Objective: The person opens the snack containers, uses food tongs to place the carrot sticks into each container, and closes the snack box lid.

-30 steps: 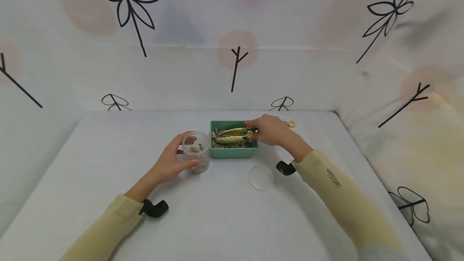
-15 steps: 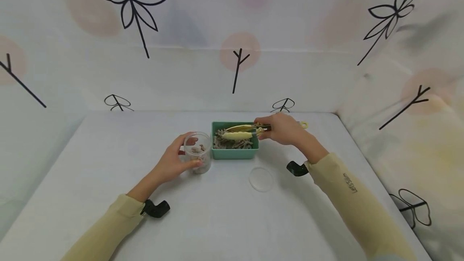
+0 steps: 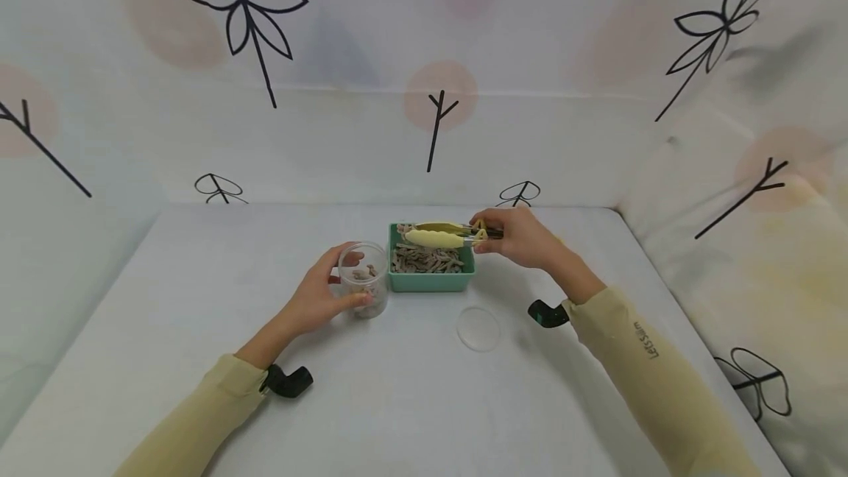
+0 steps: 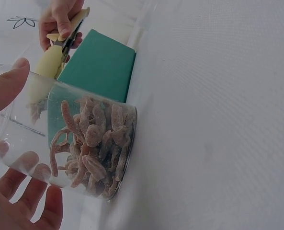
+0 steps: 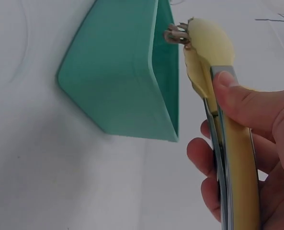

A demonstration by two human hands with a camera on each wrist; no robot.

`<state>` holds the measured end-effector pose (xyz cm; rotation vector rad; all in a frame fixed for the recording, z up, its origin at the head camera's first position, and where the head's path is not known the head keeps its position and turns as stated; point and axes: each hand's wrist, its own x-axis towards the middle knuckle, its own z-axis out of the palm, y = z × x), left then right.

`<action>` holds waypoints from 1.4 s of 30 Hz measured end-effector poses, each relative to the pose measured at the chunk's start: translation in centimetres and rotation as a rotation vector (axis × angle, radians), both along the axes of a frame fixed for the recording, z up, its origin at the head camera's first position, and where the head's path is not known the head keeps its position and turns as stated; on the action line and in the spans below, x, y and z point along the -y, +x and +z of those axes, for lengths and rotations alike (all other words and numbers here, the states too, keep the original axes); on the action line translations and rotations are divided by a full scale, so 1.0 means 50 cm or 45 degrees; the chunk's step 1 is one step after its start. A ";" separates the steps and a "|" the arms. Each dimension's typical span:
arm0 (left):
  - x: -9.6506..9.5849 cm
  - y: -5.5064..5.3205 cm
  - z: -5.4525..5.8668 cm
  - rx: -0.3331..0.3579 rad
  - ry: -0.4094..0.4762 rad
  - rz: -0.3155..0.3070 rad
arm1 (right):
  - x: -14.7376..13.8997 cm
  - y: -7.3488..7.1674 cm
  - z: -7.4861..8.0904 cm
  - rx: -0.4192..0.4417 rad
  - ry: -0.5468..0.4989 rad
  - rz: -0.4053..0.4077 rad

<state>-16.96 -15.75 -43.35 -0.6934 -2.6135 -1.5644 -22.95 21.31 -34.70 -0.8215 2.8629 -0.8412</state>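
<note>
My left hand [image 3: 311, 297] holds a clear plastic jar [image 3: 376, 291] that stands upright on the table, thumb on one side and fingers on the other. Wrinkled brownish dried pieces [image 4: 94, 139] fill its lower part in the left wrist view. Yellow kitchen tongs [image 3: 433, 239] are gripped in my right hand [image 3: 528, 239]. Between the tong heads, a small clump of dried pieces [image 5: 176, 34] sticks out, seen in the right wrist view. The tongs hover over a green rectangular box [image 3: 430, 283], where greyish-brown strips [image 3: 427, 261] lie in a heap.
A clear round lid [image 3: 479, 330] lies flat on the white tabletop [image 3: 411, 396], in front of the box's right side. Box and jar stand close together. Behind the table hangs a pale patterned cloth [image 3: 371, 146].
My right hand has lifted the tongs up out of the heap and to the right, then tong heads rise above the box with a clump. The left hand stays on the jar.
</note>
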 end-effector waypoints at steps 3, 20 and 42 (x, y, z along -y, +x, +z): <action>-0.001 0.000 -0.001 -0.007 0.000 -0.003 | -0.003 0.001 -0.009 0.028 -0.034 -0.013; -0.002 -0.003 0.000 -0.001 -0.005 -0.004 | -0.010 0.009 0.012 0.014 -0.129 -0.021; -0.002 -0.002 0.000 0.004 -0.027 0.020 | 0.052 0.032 0.038 -0.045 -0.262 0.061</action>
